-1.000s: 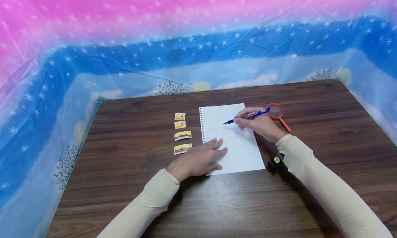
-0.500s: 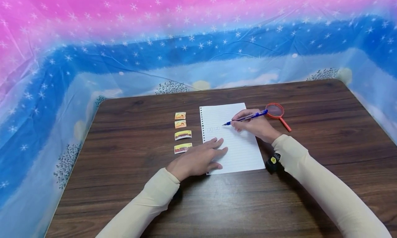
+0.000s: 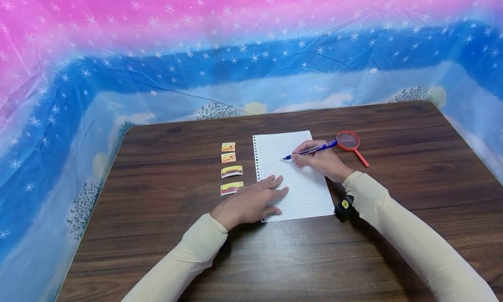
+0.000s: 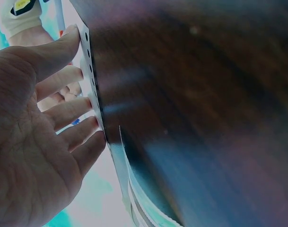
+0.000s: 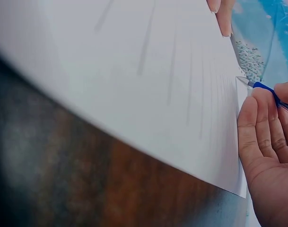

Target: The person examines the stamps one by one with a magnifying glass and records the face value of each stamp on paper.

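A lined sheet of paper (image 3: 302, 197) with punched holes along its left edge lies on the table. My right hand (image 3: 320, 160) pinches a blue pen (image 3: 314, 150), its tip down at the sheet just right of a short row of faint handwriting (image 3: 270, 165). The right wrist view shows the pen (image 5: 259, 86) between thumb and fingers, the hand's side resting along the paper. My left hand (image 3: 253, 201) rests on the sheet's lower left part with fingers spread. In the left wrist view, the left hand's (image 4: 44, 113) fingertips touch the paper by its holed edge.
Several small yellow and orange printed slips stand in a column left of the paper, the lowest slip (image 3: 232, 188) close to my left hand. A red magnifying glass (image 3: 361, 157) lies right of the sheet. Behind the wooden table (image 3: 165, 162) hangs a snowflake-patterned cloth (image 3: 235, 53).
My right hand has shifted slightly left and down with the pen, whose tip now lies a little closer to the handwriting. The left hand has stayed in place.
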Demonstrator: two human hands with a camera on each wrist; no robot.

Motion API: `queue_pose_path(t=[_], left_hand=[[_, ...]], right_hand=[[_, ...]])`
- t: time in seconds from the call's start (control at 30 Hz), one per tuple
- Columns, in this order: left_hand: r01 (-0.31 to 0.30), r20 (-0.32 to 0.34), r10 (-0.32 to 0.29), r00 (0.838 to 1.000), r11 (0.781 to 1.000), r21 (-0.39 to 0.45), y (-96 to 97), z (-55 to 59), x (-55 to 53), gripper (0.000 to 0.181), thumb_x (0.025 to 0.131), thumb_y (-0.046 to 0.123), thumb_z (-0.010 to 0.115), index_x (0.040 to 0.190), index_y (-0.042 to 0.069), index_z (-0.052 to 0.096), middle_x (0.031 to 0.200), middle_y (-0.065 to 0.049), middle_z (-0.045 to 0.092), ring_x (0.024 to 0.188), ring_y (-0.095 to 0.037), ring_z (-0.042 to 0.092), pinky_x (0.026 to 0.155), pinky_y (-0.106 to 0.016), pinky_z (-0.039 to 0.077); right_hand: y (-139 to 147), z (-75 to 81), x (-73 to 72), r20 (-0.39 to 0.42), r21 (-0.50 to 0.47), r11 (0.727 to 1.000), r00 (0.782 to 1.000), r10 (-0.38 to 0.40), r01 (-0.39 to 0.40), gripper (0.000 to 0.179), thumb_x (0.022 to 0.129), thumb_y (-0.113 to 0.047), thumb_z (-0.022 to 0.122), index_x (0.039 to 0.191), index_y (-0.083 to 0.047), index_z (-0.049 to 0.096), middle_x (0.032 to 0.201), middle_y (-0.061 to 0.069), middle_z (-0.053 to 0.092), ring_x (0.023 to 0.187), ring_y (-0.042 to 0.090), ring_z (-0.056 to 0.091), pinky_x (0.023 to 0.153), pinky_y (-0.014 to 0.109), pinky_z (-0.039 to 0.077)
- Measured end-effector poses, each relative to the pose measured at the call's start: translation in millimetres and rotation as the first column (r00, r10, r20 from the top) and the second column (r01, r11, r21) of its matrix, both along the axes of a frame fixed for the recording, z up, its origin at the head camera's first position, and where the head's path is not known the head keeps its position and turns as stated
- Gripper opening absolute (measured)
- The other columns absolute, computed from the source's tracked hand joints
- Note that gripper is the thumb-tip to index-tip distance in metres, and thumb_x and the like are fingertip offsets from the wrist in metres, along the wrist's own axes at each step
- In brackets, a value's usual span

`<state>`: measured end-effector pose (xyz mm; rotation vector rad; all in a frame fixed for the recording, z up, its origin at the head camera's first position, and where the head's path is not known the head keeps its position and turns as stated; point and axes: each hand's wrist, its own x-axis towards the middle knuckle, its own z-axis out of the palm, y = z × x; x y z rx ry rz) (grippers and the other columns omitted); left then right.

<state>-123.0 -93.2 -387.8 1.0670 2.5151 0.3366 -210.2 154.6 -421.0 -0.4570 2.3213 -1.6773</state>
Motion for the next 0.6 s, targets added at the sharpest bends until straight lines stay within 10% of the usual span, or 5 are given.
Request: queue_pose_path(t=[0.6], left_hand=[[0.001, -0.013, -0.001, 1.0, 1.0, -0.011, 0.4, 0.3, 0.5, 0.059, 0.102, 0.035, 0.062, 0.154, 0.015, 0.045, 0.165, -0.01, 0.027, 0.153, -0.026, 0.02, 0.121, -0.04, 0.026]], right_hand=[[1.0, 1.0, 2.5, -0.003, 0.008, 0.999, 0.999, 0.032, -0.032, 0.017, 0.094, -0.017, 0.074, 0.101, -0.001, 0.072, 0.087, 0.017, 0.072, 0.077, 0.028, 0.068, 0.067, 0.03, 0.046]])
